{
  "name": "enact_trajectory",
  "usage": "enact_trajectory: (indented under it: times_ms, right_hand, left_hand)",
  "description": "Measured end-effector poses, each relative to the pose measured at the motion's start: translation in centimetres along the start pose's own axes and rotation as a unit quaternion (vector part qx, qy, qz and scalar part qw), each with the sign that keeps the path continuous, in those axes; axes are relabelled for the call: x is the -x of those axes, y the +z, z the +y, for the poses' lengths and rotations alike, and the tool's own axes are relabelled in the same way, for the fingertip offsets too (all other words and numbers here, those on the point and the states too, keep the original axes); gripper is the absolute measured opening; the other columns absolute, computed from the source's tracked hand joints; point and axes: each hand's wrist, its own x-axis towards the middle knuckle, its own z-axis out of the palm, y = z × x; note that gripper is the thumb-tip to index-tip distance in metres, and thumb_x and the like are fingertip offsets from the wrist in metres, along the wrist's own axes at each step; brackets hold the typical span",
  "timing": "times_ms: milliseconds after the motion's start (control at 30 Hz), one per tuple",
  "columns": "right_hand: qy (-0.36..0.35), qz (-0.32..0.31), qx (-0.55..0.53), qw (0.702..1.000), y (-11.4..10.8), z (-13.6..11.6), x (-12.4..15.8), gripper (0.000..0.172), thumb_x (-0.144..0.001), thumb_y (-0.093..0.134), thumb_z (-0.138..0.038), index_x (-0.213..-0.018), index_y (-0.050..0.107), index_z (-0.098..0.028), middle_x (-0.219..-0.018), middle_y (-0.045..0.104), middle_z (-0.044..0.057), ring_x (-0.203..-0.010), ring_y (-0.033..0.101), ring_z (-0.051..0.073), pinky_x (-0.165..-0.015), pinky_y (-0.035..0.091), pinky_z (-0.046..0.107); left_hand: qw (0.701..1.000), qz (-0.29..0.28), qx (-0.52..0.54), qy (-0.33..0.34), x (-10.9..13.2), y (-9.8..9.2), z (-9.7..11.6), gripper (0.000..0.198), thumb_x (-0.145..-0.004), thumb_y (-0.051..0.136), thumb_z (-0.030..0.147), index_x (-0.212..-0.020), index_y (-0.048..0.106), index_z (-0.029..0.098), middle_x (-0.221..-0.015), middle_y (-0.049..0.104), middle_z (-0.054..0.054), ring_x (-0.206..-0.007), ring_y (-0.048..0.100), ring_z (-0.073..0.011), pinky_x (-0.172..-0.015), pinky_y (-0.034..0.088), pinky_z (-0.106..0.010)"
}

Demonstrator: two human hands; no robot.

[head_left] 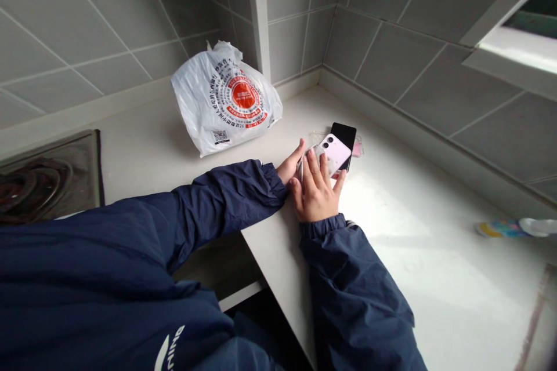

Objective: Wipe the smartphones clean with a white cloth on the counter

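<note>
A pale pink phone (338, 152) lies back up, its dark camera lenses near its upper left. My left hand (290, 167) is at its left end, thumb raised and the other fingers hidden; it seems to steady the phone. My right hand (319, 194) presses a light grey cloth (319, 151) onto the phone's back, with its fingers spread over it. Partly beneath the pink phone is a black phone (346, 133), dark face up. A clear case with a pink piece (357, 147) shows at the black phone's right side.
A white plastic bag (200, 93) with red and black print stands at the back left of the counter (383, 266). A stove burner (39, 179) is at far left. A colourful bottle (500, 228) lies at right. Grey tiled walls meet behind; below the front edge is an open cabinet (221, 269).
</note>
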Motion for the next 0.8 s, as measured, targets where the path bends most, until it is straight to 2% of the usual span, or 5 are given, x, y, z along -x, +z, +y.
enact_trajectory:
  times_ms: [133, 300, 433, 600, 800]
  right_hand:
    - [-0.043, 0.000, -0.053, 0.998, -0.1, -0.2, 0.0, 0.046, -0.102, 0.046, -0.036, -0.145, 0.054, -0.021, -0.150, 0.056, 0.007, -0.146, 0.045, 0.025, -0.127, 0.001, 0.058]
    - [-0.067, -0.001, -0.104, 0.992, -0.5, -0.2, 0.0, 0.036, -0.100, 0.050, -0.031, -0.132, 0.065, -0.023, -0.142, 0.063, 0.004, -0.142, 0.050, 0.023, -0.129, 0.006, 0.053]
    - [-0.071, 0.008, -0.120, 0.990, -0.7, -0.2, -0.1, 0.031, -0.099, 0.051, -0.029, -0.124, 0.069, -0.023, -0.137, 0.067, 0.003, -0.137, 0.056, 0.022, -0.128, 0.012, 0.050]
    - [-0.069, -0.001, -0.121, 0.990, -0.8, -0.1, -0.2, 0.031, -0.099, 0.051, -0.029, -0.122, 0.071, -0.022, -0.136, 0.068, 0.004, -0.136, 0.057, 0.022, -0.127, 0.018, 0.047]
    - [-0.068, -0.006, -0.079, 0.995, -0.5, 0.0, 0.1, 0.040, -0.101, 0.047, -0.035, -0.136, 0.061, -0.021, -0.147, 0.059, 0.007, -0.144, 0.048, 0.024, -0.127, 0.010, 0.053]
  left_hand:
    - [0.999, -0.001, 0.014, -0.031, -0.2, -0.7, 1.1, 0.102, -0.092, 0.016, 0.082, -0.136, 0.058, 0.000, -0.114, 0.072, -0.023, -0.107, 0.071, -0.0295, -0.103, 0.050, -0.042]
    - [0.998, -0.020, 0.027, -0.046, -0.6, -1.9, 2.2, 0.117, -0.083, 0.011, 0.091, -0.135, 0.057, -0.003, -0.112, 0.071, -0.027, -0.096, 0.073, -0.0325, -0.089, 0.055, -0.045]
    - [0.997, -0.044, 0.016, -0.066, -0.7, -2.5, 2.2, 0.116, -0.083, 0.016, 0.091, -0.139, 0.053, -0.004, -0.114, 0.070, -0.028, -0.095, 0.073, -0.0325, -0.087, 0.056, -0.045]
    - [0.998, -0.042, 0.014, -0.033, -0.9, -2.7, 2.1, 0.110, -0.086, 0.017, 0.087, -0.141, 0.052, -0.003, -0.118, 0.069, -0.028, -0.090, 0.073, -0.0322, -0.086, 0.055, -0.046]
    - [0.999, -0.023, -0.009, -0.025, -0.3, -1.5, 1.5, 0.111, -0.087, 0.013, 0.087, -0.142, 0.053, -0.001, -0.113, 0.072, -0.026, -0.097, 0.073, -0.0318, -0.093, 0.053, -0.044]
